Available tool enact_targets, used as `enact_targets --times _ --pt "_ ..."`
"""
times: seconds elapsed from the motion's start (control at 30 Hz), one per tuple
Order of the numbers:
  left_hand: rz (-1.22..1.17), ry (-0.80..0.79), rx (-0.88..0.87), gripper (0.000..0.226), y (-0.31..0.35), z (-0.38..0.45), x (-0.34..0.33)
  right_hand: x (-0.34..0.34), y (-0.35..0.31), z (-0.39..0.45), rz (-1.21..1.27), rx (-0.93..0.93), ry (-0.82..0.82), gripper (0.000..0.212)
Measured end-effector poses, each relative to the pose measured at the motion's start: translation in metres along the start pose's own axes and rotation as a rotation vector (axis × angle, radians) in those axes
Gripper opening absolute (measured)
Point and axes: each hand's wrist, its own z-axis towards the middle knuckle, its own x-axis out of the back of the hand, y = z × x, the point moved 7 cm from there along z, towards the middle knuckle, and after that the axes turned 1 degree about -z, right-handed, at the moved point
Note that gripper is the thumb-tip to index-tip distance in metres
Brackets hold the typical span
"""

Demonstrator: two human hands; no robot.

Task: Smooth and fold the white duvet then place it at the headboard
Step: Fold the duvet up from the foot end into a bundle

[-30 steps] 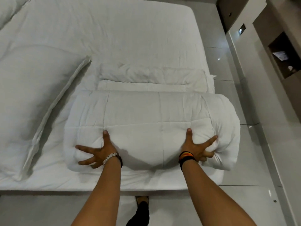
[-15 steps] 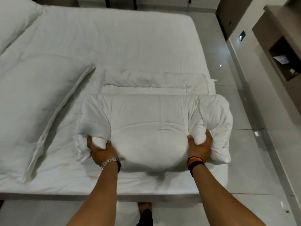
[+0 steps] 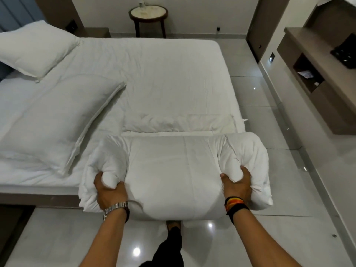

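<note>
Bed: a wide mattress (image 3: 154, 74) under a white sheet fills the middle and left of my view; its near edge runs in front of me, its right edge along the floor.
Floor: pale glossy tiles (image 3: 279, 189) with spots of reflected light, to the right of the bed and beneath me.
Pillows: one large pillow (image 3: 57, 122) lies on the left part of the bed, a second pillow (image 3: 36, 49) sits further off at the far left corner.
Far wall: a small round side table (image 3: 148, 13) stands beyond the bed's far edge.
Right wall: brown shelving (image 3: 316, 74) with an open niche.
Duvet position: the folded white duvet (image 3: 173, 170) is a fat bundle at the near right corner of the bed, its near part bulging out past the bed's near edge and over the floor.
Duvet axis: its long axis runs left to right, parallel to the near edge; both ends puff out beyond my grips.
Behind it: a flatter white folded layer (image 3: 177, 124) lies on the sheet just beyond the bundle.
Left hand (image 3: 109, 191): my fingers are clenched into the duvet's left end, thumb on top, cloth bunched inside the grip.
Right hand (image 3: 237, 185): my fingers curl tight around a wad of the right end, thumb pressed on the top face.
Wrists: a metal watch (image 3: 115, 208) on my left, coloured bands (image 3: 235, 204) on my right.
</note>
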Motion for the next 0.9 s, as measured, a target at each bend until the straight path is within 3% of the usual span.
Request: enact_targets --times 0.2,0.3,0.37,0.47,0.6,0.73,0.9 --pt "-0.110 -0.070 -0.064 0.072 0.078 0.022 -0.012 -0.012 -0.075 0.037 0.010 0.079 -0.014 0.080" --pt "-0.258 -0.229 -0.133 0.076 0.117 0.054 -0.048 -0.042 -0.125 0.080 0.099 0.105 -0.096 0.094" --pt "-0.243 -0.341 -0.284 0.076 0.134 0.071 -0.080 -0.071 -0.155 0.106 0.114 0.131 -0.195 0.101" --pt "0.130 -0.331 -0.568 0.077 0.146 0.085 -0.131 -0.118 -0.184 0.131 -0.107 0.348 -0.324 0.104" --pt "0.522 -0.177 -0.689 0.073 0.150 0.113 -0.194 -0.176 -0.190 0.172 -0.835 0.719 -0.263 0.086" --pt "0.722 -0.139 -0.676 0.074 0.139 0.160 -0.261 -0.229 -0.192 0.231 -1.038 0.718 -0.223 0.085" --pt "0.856 -0.169 -0.663 0.076 0.123 0.191 -0.328 -0.286 -0.158 0.286 -1.155 0.584 -0.331 0.089"
